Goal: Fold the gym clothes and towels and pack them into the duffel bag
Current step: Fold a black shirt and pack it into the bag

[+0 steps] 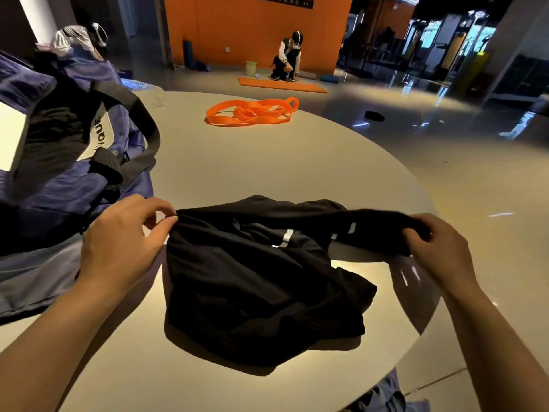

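Note:
A black gym garment (252, 278) with small reflective strips lies crumpled on the round white table (237, 168) in front of me. My left hand (124, 245) pinches its upper left edge between thumb and fingers. My right hand (439, 245) grips the bunched upper right end, lifted slightly off the table so the top edge is stretched between both hands. The navy duffel bag (59, 162) with black straps stands open at the left of the table, with dark cloth inside it.
Orange resistance bands (252, 113) lie coiled at the table's far side, a clear plastic bottle (154, 95) beside the bag. The table edge curves close on the right. Across the glossy floor a person (288, 56) crouches on an orange mat (282, 84).

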The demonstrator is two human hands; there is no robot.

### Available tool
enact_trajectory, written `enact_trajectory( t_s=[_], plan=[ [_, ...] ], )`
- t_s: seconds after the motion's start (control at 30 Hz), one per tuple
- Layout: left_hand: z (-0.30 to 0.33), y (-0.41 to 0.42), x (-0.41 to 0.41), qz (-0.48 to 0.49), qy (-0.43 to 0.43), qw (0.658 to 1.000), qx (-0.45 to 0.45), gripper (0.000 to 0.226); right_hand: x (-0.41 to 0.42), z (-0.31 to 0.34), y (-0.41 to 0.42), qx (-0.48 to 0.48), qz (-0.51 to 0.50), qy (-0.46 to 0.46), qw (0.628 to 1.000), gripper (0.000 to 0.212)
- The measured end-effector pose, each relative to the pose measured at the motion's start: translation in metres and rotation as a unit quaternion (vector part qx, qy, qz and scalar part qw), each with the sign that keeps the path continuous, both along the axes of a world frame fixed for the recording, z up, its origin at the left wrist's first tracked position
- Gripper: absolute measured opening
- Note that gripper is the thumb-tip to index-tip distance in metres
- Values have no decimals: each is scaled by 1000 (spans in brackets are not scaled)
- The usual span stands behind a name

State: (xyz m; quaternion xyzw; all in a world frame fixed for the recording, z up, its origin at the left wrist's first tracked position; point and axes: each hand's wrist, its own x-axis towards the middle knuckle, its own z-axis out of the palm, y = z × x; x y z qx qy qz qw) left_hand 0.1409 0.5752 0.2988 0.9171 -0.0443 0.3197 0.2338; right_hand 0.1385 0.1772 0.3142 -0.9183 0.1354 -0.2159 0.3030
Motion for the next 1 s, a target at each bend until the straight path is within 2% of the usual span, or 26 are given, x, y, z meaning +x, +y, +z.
enact_trajectory(
  t_s=[0.1, 0.2, 0.3, 0.37, 0.43, 0.53, 0.6, 0.7, 0.8, 0.87, 0.93, 1.0],
  plan=[
    [-4, 1, 3, -5, -7, 1000, -22, 5, -10, -13, 12, -37, 24, -10, 999, 33],
    [-3, -13, 0, -91, 6, 994, -59, 33, -15, -25, 23, -65, 78, 0, 995, 33],
    [-6, -29, -7, -203, 88, 973, -58, 50, -4, -22, 23, -89, 87, 33, 992, 20],
    [-13, -33, -10, -253, 143, 957, -10, 57, 9, -6, 28, -51, 93, 17, 994, 14],
    [-18, -34, -10, -276, 149, 949, 21, 56, 24, 16, 40, -11, 106, -26, 994, 12],
    [-12, -40, -18, -330, 172, 927, -43, 48, 46, 53, 75, 2, 156, -102, 982, 17],
    [-10, -51, -28, -392, 182, 899, -78, 46, 59, 71, 106, -10, 203, -134, 970, 19],
    [-7, -66, -39, -449, 142, 876, -102, 40, 75, 83, 154, -73, 283, -115, 949, 25],
    [-2, -63, -37, -416, 46, 900, -119, 27, 75, 73, 193, -169, 396, -76, 899, 23],
    [-1, -53, -30, -352, -14, 930, -106, 21, 70, 62, 206, -181, 447, -26, 876, 23],
    [-4, -42, -20, -290, -40, 951, -100, 18, 67, 58, 208, -166, 457, 15, 874, 25],
    [-7, -33, -12, -243, -33, 962, -121, 20, 63, 62, 200, -140, 431, 32, 891, 28]
  ],
)
